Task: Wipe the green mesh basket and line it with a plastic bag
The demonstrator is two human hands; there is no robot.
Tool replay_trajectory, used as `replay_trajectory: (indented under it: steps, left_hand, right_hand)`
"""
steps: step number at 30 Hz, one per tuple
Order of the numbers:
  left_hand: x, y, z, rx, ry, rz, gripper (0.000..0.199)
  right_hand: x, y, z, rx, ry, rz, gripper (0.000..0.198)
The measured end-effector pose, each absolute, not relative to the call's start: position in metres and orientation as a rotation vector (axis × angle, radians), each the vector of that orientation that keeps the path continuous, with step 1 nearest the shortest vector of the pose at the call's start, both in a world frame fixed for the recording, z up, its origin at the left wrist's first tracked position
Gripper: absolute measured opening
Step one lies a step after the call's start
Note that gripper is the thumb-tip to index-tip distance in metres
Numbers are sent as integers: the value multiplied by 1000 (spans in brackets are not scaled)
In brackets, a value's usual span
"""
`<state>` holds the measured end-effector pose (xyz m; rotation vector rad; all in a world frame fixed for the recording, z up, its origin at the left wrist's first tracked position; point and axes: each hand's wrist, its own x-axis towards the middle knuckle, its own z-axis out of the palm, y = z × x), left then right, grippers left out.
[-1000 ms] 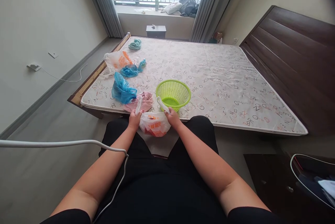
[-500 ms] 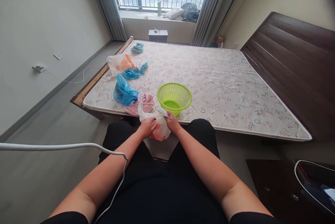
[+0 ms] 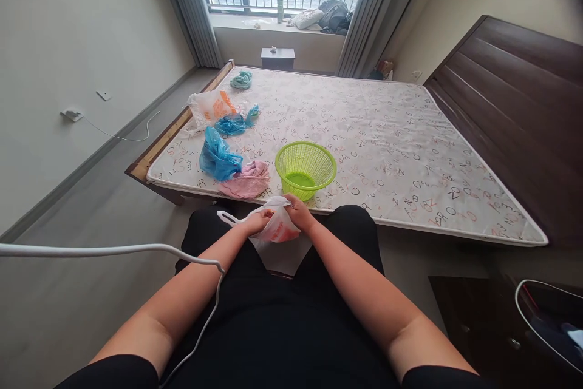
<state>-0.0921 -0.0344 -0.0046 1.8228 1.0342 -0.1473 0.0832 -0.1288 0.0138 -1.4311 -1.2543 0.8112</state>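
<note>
the right hand (image 3: 298, 212) pinched the rim of the white bag (image 3: 281, 231); the left hand (image 3: 259, 222) was at its mouth, grip unclear. a taut rim probably helped.

Handheld see-through whitish plastic bag (image 3: 285, 230) has orangey-red print, round mesh plastic basket (image 3: 314, 161) is straight-up lime green, crumpled pink cloth (image 3: 246, 184) looks kinda pastel. Off-white fabric mattress (image 3: 378, 134)? Black and reddish letters scattered everywhere lol.
</note>
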Motion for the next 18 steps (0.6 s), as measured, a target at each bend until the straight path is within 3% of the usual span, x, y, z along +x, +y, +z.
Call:
replay_trajectory:
  steps: [6,8,14,18]
  left_hand:
    - [-92,-28,-6,2089,1296,-224,106]
    - [-93,-26,-8,2147,1430,-293,114]
    - [-98,-21,-12,2141,1489,-175,111]
    - [-102,-21,-12,2047,1446,-101,83]
  right_hand:
    - [85,-127,9,-1486,-1336,812,26]
    - [87,-126,7,-1499,-1319,804,28]
    - [86,-127,14,-1456,-1363,754,27]
    - [79,-133,27,-1345,-1471,722,26]
